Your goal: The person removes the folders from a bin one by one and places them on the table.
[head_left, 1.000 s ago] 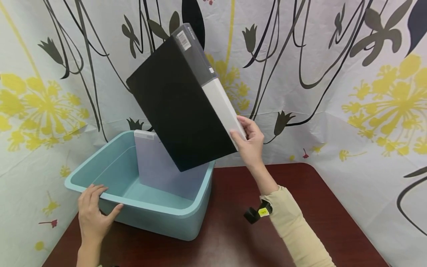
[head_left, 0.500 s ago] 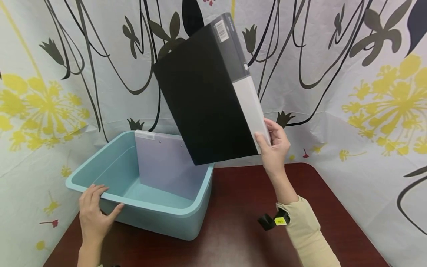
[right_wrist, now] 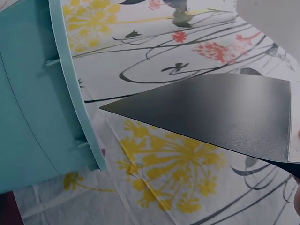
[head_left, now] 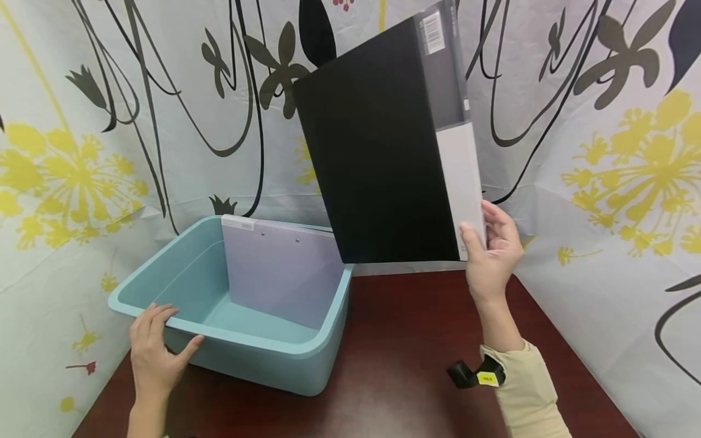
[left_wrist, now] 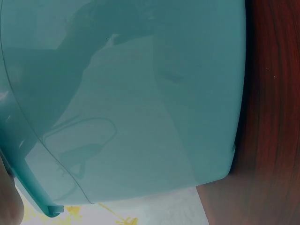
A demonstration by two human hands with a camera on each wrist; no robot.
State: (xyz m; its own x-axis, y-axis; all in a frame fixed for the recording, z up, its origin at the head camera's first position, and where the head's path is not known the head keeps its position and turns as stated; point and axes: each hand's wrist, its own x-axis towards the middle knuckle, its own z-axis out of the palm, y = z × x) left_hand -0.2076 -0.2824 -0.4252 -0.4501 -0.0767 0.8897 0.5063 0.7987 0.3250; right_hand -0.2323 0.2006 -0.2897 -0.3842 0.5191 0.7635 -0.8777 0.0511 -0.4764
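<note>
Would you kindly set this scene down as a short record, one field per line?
Right hand: grips the black folder by the lower end of its spine
Black folder's pose: raised, tilted
Left hand: rests on the near rim of the blue tub
In the tub: a lilac folder, standing on edge
Surface: dark red table
Backdrop: flower-patterned sheet

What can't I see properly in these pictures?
Head view: upper right corner of the lilac folder, behind the black binder.
Head view: black binder's top right corner, cut off by upper edge.
Head view: barcode label, too small to read.
Left wrist view: most of left hand, cut off by left edge.
</note>
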